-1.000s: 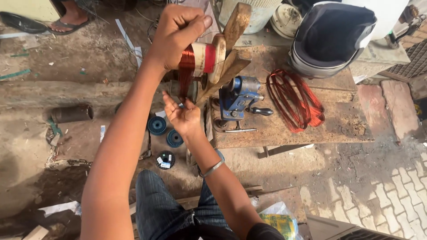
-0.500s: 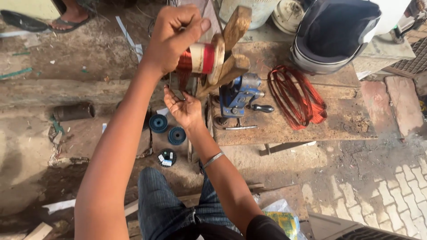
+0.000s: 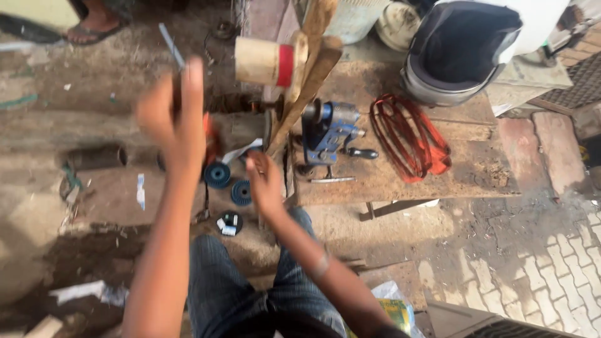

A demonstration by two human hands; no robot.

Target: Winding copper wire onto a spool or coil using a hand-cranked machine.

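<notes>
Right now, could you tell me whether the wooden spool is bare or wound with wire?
Bare: the spool shows a plain pale core with a red flange and no wire on it. It sits on the wooden winder.

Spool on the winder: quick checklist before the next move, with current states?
1. Left hand off the cream spool: ok, raised to its left, apart from it.
2. Left hand's grip: cannot tell, motion blur.
3. Right hand contact with the wooden slats: cannot tell; it sits by their lower end.
4. Blue winder seated on the wooden bench: ok, upright.
5. Red wire coil clear of the winder: ok, lying apart on the bench.
</notes>
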